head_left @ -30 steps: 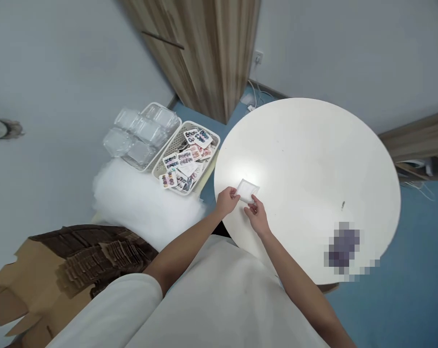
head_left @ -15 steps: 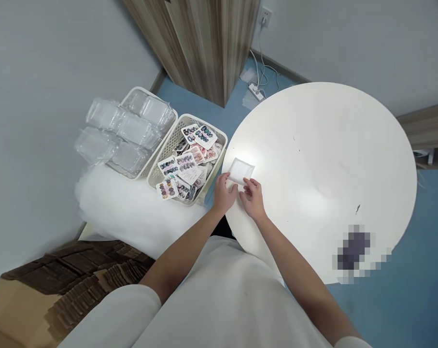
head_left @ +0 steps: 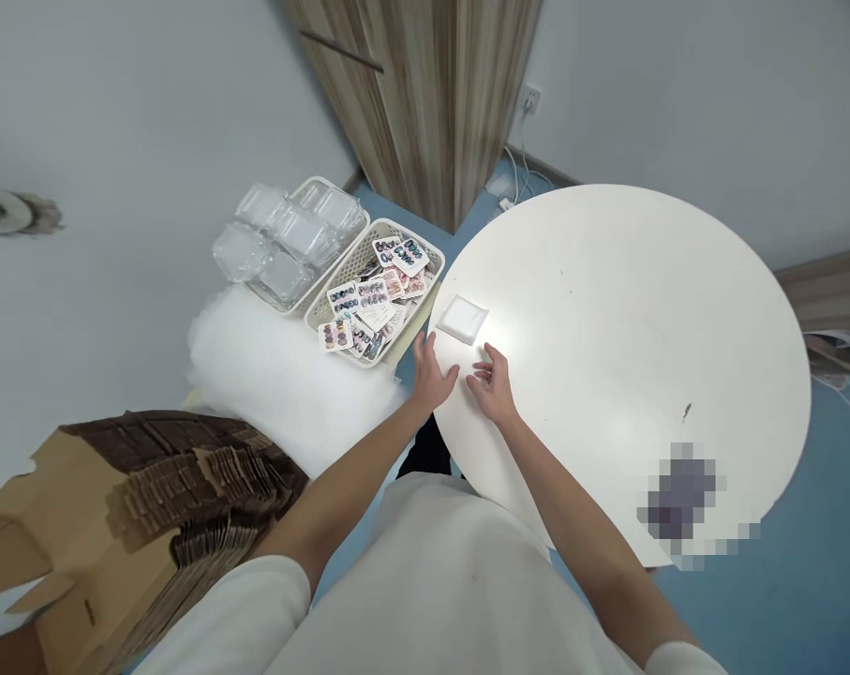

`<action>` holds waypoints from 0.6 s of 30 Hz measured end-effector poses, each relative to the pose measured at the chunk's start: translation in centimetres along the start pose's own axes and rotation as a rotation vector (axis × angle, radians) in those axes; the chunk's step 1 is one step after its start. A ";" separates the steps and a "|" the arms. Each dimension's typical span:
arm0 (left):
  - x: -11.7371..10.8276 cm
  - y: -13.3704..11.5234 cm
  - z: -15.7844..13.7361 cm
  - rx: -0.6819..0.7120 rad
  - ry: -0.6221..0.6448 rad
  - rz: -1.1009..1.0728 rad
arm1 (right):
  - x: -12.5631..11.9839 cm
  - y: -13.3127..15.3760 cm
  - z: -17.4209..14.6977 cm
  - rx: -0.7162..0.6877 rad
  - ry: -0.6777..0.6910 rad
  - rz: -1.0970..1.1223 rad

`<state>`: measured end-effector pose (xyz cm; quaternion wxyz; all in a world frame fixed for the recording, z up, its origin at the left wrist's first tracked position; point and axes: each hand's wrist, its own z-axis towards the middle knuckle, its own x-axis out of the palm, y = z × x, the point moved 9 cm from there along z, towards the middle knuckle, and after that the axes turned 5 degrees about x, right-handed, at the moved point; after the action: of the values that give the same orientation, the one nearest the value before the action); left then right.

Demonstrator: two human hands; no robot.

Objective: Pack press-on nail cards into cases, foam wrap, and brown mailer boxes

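Observation:
A small white rectangular packet (head_left: 463,320), wrapped in something clear or foam-like, lies flat at the left edge of the round white table (head_left: 628,281). Just below its left corner is my left hand (head_left: 431,375), fingers apart and holding nothing. My right hand (head_left: 493,386) hovers near the packet's lower right side, its fingers loosely curled and spread, with nothing in them. Neither hand appears to touch the packet.
Left of the table, a white basket (head_left: 315,330) holds several cards of press-on nails (head_left: 374,292). Beside it, another basket (head_left: 363,225) carries clear plastic boxes (head_left: 305,234). White foam sheeting (head_left: 276,375) and a carton (head_left: 80,497) of folded brown cardboard sit nearer me. A blurred dark patch (head_left: 681,497) shows on the table.
Both hands have let go of the white packet and drawn back slightly toward me. It stays on the table. The head view has shifted, showing more on the left.

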<state>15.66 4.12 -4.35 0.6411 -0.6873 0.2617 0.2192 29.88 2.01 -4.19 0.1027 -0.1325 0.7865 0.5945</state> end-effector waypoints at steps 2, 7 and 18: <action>0.2 -0.2 -2.7 -0.013 0.024 0.024 | -1.1 0.1 -2.5 -0.014 0.020 0.038; 0.1 -0.4 -10.4 -0.068 0.081 0.071 | -3.6 -1.1 -8.7 0.034 0.036 0.106; -3.2 -0.3 -18.6 -0.212 0.189 -0.029 | -3.7 -5.8 -13.5 0.253 0.080 0.198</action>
<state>12.79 -14.14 -0.55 0.5403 -0.7726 0.2864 0.1708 35.23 -12.22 -4.62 0.0280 -0.0637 0.8677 0.4923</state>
